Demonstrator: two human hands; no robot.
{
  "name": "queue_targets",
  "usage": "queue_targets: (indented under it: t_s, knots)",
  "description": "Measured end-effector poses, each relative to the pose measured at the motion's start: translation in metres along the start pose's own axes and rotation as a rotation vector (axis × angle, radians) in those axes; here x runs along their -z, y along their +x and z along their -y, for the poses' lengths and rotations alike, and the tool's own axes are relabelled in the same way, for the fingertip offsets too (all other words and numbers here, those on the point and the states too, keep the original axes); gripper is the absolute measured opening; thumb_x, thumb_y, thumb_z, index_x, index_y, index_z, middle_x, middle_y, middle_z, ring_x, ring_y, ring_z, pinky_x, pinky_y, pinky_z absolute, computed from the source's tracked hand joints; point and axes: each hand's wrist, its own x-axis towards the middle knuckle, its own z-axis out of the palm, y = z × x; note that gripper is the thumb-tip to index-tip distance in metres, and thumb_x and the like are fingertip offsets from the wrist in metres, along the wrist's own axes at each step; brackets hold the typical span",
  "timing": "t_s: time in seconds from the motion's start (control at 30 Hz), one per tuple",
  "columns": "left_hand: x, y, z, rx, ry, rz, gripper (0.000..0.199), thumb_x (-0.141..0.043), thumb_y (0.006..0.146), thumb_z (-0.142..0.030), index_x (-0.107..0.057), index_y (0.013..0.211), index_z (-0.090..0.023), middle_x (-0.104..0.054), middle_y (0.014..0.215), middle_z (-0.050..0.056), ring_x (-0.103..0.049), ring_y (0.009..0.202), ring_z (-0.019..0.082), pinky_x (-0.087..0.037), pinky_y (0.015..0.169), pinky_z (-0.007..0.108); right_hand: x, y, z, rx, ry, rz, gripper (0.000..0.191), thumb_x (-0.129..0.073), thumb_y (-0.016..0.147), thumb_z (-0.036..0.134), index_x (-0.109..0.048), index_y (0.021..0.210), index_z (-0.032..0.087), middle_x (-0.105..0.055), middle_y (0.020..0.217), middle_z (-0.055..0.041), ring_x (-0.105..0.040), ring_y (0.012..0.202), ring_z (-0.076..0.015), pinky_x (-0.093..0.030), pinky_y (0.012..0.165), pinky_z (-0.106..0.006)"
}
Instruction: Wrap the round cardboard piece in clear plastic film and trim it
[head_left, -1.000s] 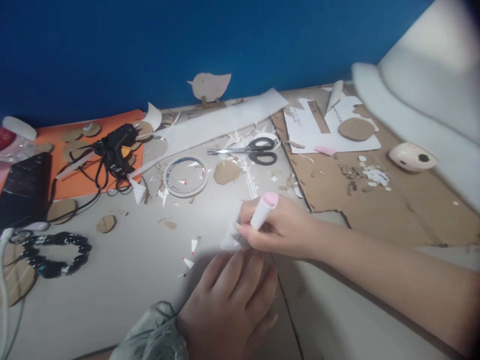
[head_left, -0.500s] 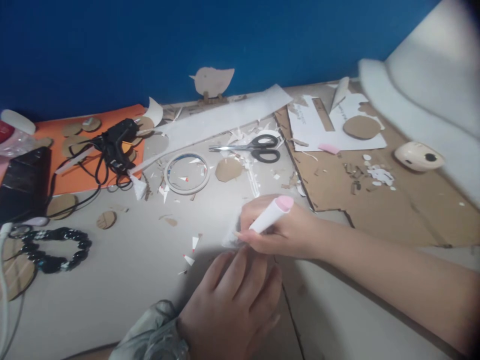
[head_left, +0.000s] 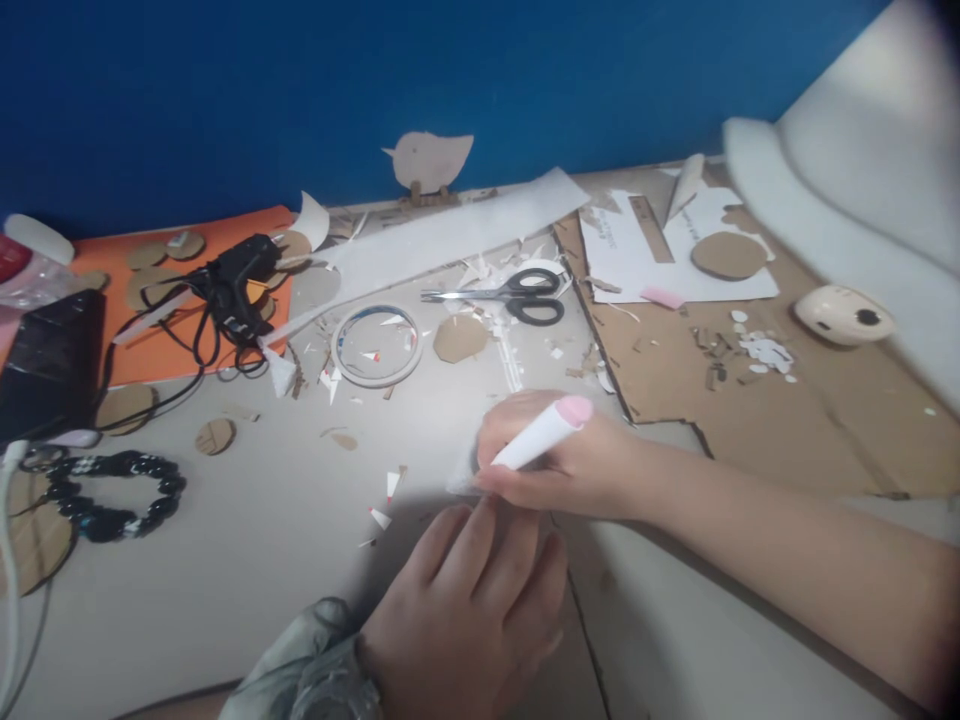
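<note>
A white marker with a pink end (head_left: 538, 432) is gripped in my right hand (head_left: 555, 460), closed round it with the barrel leaning up to the right. The marker's tip is hidden behind my fingers. A small whitish piece (head_left: 462, 472), perhaps paper, peeks out at the left of that hand. Just below, my left hand (head_left: 465, 605) lies palm down with its fingers apart. Its fingertips reach to the underside of my right hand and are partly covered, so what they touch there cannot be made out.
Scissors (head_left: 517, 296), a tape roll (head_left: 376, 346) and a cardboard disc (head_left: 460, 338) lie beyond my hands among paper scraps. A glue gun (head_left: 241, 285) rests on orange card at left, near a beaded bracelet (head_left: 116, 495). Cardboard (head_left: 757, 420) spreads at right. A bird cutout (head_left: 431, 160) stands behind.
The marker leans slightly further to the right and its pink end has shifted right. The whole view has shifted a little; my left hand stays in about the same place.
</note>
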Motion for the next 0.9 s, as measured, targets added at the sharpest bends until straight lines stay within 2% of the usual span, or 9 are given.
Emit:
queue_targets:
  t_s: [0.33,0.43,0.6,0.9]
  knots:
    - [0.0011,0.0003,0.0015,-0.009,-0.001,0.022,0.038,-0.042,0.089,-0.043,-0.055,0.118,-0.023,-0.057,0.122,0.001,-0.045,0.108,0.022,-0.031,0.089,0.036,0.0012,0.0030,-0.0015,0.079,-0.022,0.002,0.027,-0.050,0.086,0.035,-0.056,0.067,0.017,-0.057,0.061,0.0017,-0.050,0.060,-0.0123,-0.035,0.068,-0.030]
    - [0.0017,0.0001,0.0013,-0.013,-0.003,0.029,0.038,-0.041,0.090,-0.043,-0.055,0.119,-0.022,-0.056,0.123,0.002,-0.043,0.109,0.023,-0.030,0.090,0.036,0.0009,0.0021,-0.0017,0.064,-0.012,-0.008,0.026,-0.051,0.086,0.035,-0.056,0.068,0.017,-0.058,0.063,0.0013,-0.051,0.061,-0.0124,-0.035,0.069,-0.030]
    - [0.0010,0.0001,0.0016,-0.013,-0.015,0.054,0.040,-0.041,0.089,-0.044,-0.053,0.120,-0.022,-0.053,0.128,0.002,-0.042,0.112,0.023,-0.029,0.092,0.036,-0.0010,-0.0010,-0.0029,0.054,0.066,-0.096,0.021,-0.052,0.085,0.032,-0.056,0.070,0.018,-0.059,0.064,0.0017,-0.051,0.060,-0.0115,-0.036,0.069,-0.029]
    - [0.0005,-0.0014,0.0019,-0.010,-0.011,0.054,0.040,-0.041,0.089,-0.044,-0.054,0.121,-0.023,-0.054,0.127,0.001,-0.044,0.110,0.022,-0.031,0.091,0.036,0.0000,0.0000,0.0003,-0.023,0.048,-0.098,0.025,-0.050,0.087,0.035,-0.055,0.069,0.018,-0.058,0.063,0.0005,-0.050,0.061,-0.0123,-0.036,0.063,-0.028]
